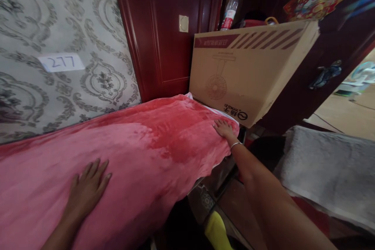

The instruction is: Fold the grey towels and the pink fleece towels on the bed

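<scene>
A pink-red plush cloth point(134, 156) lies spread over a long surface along the wall, its front edge hanging down. On its near left part rests my left hand point(88, 185), flat with the fingers apart. My right hand point(224, 128) reaches out to the cloth's far right corner and lies on it, fingers stretched out; a thin bracelet circles that wrist. A white edge of the cloth shows beside the right hand. Neither hand grips anything that I can see.
A large cardboard box point(243, 70) with a fan drawing stands behind the cloth's far end, a plastic bottle point(230, 11) at its back. Dark red door panel point(166, 47) and patterned wall point(73, 11) rise behind. To the right is a grey plush cover point(328, 175); below, something yellow point(216, 230).
</scene>
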Demonstrator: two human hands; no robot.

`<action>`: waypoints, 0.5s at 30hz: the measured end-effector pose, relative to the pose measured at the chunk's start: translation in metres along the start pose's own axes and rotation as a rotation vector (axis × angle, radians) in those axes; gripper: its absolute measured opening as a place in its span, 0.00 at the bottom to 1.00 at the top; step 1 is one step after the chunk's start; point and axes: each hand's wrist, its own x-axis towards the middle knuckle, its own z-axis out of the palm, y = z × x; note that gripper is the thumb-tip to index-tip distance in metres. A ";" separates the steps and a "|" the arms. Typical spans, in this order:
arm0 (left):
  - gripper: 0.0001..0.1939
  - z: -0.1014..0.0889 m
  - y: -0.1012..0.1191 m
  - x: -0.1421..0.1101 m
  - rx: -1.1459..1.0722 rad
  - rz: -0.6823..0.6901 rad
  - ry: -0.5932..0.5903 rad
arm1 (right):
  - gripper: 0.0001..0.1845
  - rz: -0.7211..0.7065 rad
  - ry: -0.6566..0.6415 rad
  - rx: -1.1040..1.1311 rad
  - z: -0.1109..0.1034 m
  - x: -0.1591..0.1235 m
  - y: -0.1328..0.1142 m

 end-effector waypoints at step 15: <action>0.39 0.009 -0.008 0.000 -0.028 -0.014 0.021 | 0.32 -0.190 -0.080 0.055 -0.001 0.031 -0.045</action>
